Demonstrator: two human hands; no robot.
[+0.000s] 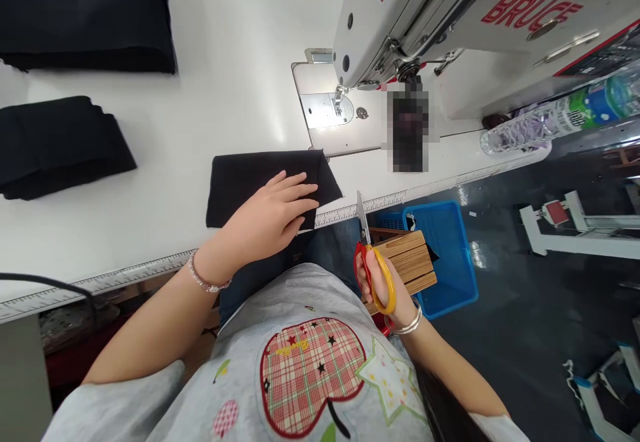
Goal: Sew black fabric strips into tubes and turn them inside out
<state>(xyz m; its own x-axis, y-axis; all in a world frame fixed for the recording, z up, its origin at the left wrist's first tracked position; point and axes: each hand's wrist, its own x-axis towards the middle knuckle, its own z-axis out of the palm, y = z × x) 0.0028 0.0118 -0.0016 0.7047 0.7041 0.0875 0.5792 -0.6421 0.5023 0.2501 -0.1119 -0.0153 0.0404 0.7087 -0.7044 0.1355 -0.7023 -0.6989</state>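
Observation:
A folded piece of black fabric (240,185) lies at the front edge of the white sewing table (210,115). My left hand (273,212) rests flat on it, fingers stretched out to the right. Past the table's front edge, my right hand (385,289) grips a pair of scissors (364,229) with one red and one yellow handle loop. The blades point up toward the table edge, apart from the fabric, and look nearly closed. Just beyond the fabric is the sewing machine (390,22), its presser foot above the metal needle plate (320,110).
Black fabric stacks, one large (85,15) and one smaller (60,145), lie on the left. A plastic bottle (560,115) lies by the machine at right. Below stand a wooden stool (405,259) and a blue crate (463,255). A measuring tape (135,269) runs along the table edge.

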